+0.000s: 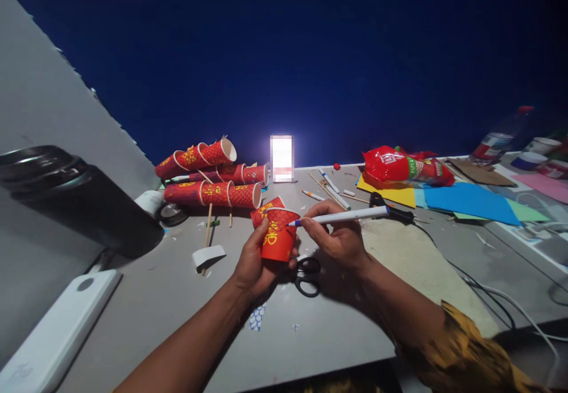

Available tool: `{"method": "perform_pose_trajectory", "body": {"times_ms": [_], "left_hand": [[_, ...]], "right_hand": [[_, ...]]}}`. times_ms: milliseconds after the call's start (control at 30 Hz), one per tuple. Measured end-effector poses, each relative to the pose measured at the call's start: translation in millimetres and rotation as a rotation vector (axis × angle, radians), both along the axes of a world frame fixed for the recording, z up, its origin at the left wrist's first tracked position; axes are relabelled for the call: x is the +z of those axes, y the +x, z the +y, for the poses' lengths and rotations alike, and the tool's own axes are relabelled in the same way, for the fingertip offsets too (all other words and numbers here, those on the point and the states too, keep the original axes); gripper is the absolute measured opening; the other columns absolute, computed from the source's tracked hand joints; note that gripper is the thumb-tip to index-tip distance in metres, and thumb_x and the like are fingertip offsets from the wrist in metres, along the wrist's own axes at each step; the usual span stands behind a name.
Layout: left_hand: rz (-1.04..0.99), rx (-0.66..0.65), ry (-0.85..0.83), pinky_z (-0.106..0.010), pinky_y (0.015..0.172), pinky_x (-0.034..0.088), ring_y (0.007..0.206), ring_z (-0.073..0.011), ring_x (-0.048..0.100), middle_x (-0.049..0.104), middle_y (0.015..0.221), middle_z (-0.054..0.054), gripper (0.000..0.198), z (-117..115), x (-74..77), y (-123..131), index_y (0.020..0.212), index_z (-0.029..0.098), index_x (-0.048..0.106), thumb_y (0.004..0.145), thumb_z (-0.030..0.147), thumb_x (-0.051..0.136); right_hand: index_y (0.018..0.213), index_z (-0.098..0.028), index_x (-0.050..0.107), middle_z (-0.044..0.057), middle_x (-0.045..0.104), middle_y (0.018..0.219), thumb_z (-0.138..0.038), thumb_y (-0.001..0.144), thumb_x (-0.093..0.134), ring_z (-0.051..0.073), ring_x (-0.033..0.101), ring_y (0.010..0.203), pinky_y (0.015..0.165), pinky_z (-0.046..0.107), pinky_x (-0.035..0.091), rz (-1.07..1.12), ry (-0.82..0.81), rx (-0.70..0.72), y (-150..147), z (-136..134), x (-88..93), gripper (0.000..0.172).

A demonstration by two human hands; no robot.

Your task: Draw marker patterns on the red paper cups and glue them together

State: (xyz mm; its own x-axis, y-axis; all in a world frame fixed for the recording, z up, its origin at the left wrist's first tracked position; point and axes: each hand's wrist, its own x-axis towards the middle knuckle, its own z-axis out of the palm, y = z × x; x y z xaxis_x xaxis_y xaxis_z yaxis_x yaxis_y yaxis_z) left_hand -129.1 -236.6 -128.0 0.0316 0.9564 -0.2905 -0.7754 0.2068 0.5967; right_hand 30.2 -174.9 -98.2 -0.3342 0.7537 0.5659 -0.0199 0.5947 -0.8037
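Observation:
My left hand (258,260) is wrapped round a red paper cup (277,250) with yellow lettering and holds it upright over the table. My right hand (339,239) grips a white marker (348,216). The marker's blue tip touches or nearly touches the cup's side near the rim. Behind the cup, a second red piece with yellow print (271,203) shows; its full shape is hidden. Black-handled scissors (307,285) lie just beneath my hands, their blades hidden. A small scrap with a blue scale pattern (257,317) lies nearer the front edge.
Joined red cups (213,194) lie at the back left, beside a large black bottle (84,200). A white box-like object (60,334) is at the lower left. Rightward are a beige sheet (412,263), coloured papers (470,202), a red packet (388,167), a black-handled tool (394,211) and cables.

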Motion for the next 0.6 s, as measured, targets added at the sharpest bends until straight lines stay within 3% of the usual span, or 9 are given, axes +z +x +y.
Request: {"method": "perform_pose_trajectory", "body": {"times_ms": [300, 600], "left_hand": [[-0.001, -0.024, 0.01, -0.029, 0.05, 0.052, 0.061, -0.0195, 0.064, 0.068, 0.076, -0.012, 0.051, -2.0, -5.8, -1.1, 0.1, 0.008, 0.07, 0.098, 0.054, 0.048], [-0.021, -0.036, 0.042, -0.029, 0.05, 0.051, 0.062, -0.0196, 0.064, 0.068, 0.08, -0.012, 0.049, 0.1, -7.5, -2.8, 0.102, 0.008, 0.069, 0.098, 0.053, 0.05]], "right_hand": [[0.083, -0.021, 0.065, -0.001, 0.063, 0.065, -0.04, 0.092, 0.068, 0.012, 0.057, 0.053, 0.046, 0.023, 0.046, -0.052, 0.001, 0.005, -2.7, -6.8, -1.1, 0.021], [0.082, -0.02, 0.064, -0.002, 0.064, 0.062, -0.03, 0.09, 0.068, 0.01, 0.057, 0.049, 0.045, 0.021, 0.044, -0.055, 0.001, 0.07, -2.0, -1.7, -3.3, 0.013]]}}
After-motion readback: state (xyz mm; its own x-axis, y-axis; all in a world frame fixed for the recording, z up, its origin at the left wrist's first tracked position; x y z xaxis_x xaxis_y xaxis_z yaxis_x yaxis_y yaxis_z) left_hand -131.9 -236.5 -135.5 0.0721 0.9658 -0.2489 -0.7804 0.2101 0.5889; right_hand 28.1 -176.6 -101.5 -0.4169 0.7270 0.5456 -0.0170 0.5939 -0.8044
